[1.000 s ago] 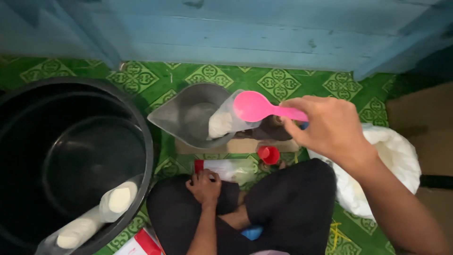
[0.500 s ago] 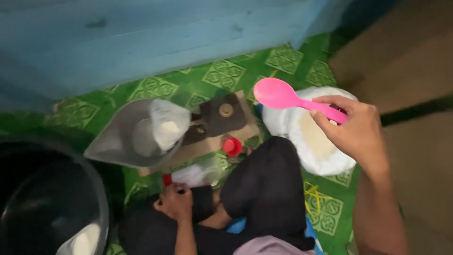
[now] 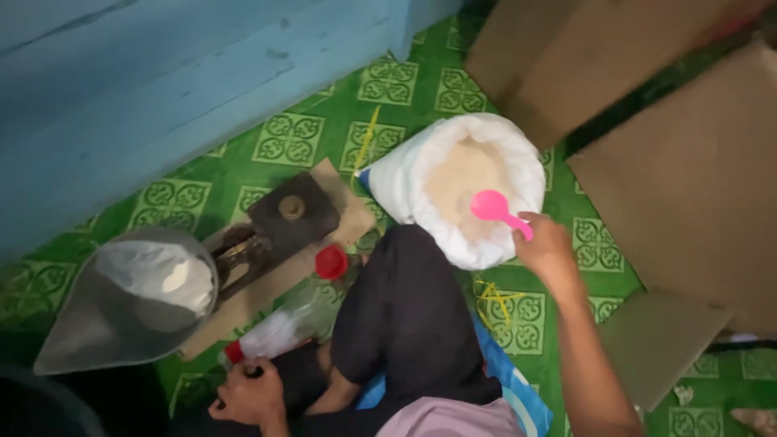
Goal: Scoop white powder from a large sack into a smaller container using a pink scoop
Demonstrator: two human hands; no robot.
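Green patterned floor [image 3: 299,137] carries white sack [image 3: 405,182], balance scale [image 3: 283,218], cardboard [image 3: 688,178].

— How's the light where I'm sitting?

— Soft and even, no hard shadows. The white sack [image 3: 453,190] is the brightest thing, nearly washed out along its rim.

— And around it?

— Left of the sack and lower, near my left hand [image 3: 247,396], it goes dim. My right hand [image 3: 546,251] and the pink scoop [image 3: 495,209] beside the sack look slightly smeared; everything's a bit soft.

1. Sack [image 3: 405,182] on the floor [image 3: 283,137], directly beyond the right hand [image 3: 546,251].
2. Scoop [image 3: 498,209], in that hand, over the sack's opening.
3. Scale [image 3: 279,222] beyond the left hand [image 3: 247,396]; pan [image 3: 121,299] to its left.
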